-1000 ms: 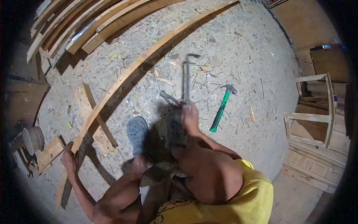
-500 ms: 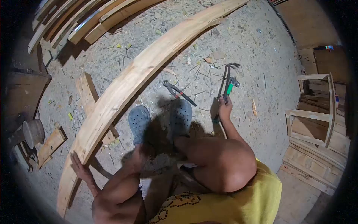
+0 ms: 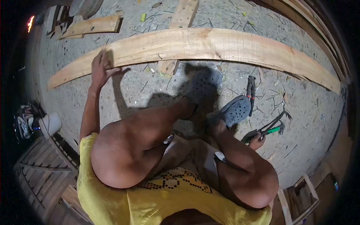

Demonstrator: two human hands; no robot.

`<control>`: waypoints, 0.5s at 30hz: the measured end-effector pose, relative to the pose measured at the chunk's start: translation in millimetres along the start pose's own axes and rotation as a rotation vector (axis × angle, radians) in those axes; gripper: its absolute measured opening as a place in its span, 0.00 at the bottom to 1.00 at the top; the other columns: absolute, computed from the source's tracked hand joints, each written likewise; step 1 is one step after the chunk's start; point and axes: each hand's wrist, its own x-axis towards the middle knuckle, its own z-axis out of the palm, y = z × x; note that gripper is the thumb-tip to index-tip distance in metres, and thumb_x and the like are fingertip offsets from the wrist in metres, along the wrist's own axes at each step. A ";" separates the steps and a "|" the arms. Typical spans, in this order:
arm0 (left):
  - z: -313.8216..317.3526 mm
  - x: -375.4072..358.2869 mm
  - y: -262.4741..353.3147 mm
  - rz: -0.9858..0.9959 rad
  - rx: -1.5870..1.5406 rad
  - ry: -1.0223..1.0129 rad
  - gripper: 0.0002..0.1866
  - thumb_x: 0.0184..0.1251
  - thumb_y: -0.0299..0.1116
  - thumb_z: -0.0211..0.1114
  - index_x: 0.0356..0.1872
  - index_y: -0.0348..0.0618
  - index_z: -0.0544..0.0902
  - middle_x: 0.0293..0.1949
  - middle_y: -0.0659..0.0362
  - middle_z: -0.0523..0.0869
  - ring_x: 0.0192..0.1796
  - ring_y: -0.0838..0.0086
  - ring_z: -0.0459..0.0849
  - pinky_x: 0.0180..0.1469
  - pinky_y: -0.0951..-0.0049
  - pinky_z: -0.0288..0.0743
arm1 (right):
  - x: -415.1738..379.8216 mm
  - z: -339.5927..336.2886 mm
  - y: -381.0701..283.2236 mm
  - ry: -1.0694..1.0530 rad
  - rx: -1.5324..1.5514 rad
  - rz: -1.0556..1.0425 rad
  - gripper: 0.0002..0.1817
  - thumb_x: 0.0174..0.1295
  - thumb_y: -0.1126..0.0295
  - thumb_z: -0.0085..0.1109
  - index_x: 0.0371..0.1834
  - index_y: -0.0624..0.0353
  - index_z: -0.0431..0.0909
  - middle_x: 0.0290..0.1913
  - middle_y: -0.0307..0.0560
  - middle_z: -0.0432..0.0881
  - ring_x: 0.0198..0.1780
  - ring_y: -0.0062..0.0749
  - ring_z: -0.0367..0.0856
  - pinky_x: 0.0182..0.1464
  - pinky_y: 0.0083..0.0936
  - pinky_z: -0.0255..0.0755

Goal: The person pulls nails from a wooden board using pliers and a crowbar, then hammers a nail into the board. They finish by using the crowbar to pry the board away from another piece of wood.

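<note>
Head view: the person squats on the gritty concrete floor (image 3: 123,92), in grey perforated clogs (image 3: 236,110). The left hand (image 3: 100,69) lies flat with fingers spread on the near edge of the long curved pale wooden plank (image 3: 210,47), close to the plank's left end; it presses rather than grips. The plank arcs across the floor in front of the feet and rests over a short straight wooden batten (image 3: 180,22). The right hand (image 3: 257,141) is closed around the handles of a dark metal pry bar (image 3: 277,119) and a green-handled claw hammer (image 3: 270,130), both low against the floor just right of the right clog. Dark metal pincers (image 3: 251,88) lie on the floor between the plank and that clog. Loose nails and wood chips are scattered about
</note>
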 end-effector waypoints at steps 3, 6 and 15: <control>15.0 37.2 34.0 -0.007 0.022 -0.135 0.60 0.52 0.67 0.76 0.77 0.33 0.65 0.76 0.36 0.68 0.78 0.41 0.65 0.80 0.48 0.57 | 12.1 -4.3 49.6 0.009 -0.065 -0.218 0.33 0.76 0.61 0.61 0.74 0.76 0.67 0.53 0.65 0.85 0.46 0.43 0.85 0.49 0.38 0.80; 31.5 82.4 43.1 0.048 -0.082 -0.139 0.59 0.53 0.70 0.74 0.75 0.31 0.68 0.72 0.33 0.72 0.74 0.39 0.70 0.75 0.48 0.65 | -11.7 -13.6 -26.4 -0.107 -0.290 -0.081 0.32 0.76 0.60 0.61 0.74 0.74 0.68 0.50 0.64 0.87 0.45 0.44 0.87 0.48 0.39 0.80; 50.6 151.2 39.6 -0.031 -0.265 -0.392 0.44 0.47 0.68 0.80 0.45 0.30 0.85 0.34 0.42 0.89 0.37 0.50 0.88 0.43 0.53 0.79 | -36.5 -1.5 -102.6 0.037 -0.760 -0.221 0.23 0.73 0.60 0.60 0.66 0.62 0.79 0.54 0.60 0.78 0.54 0.58 0.82 0.56 0.48 0.75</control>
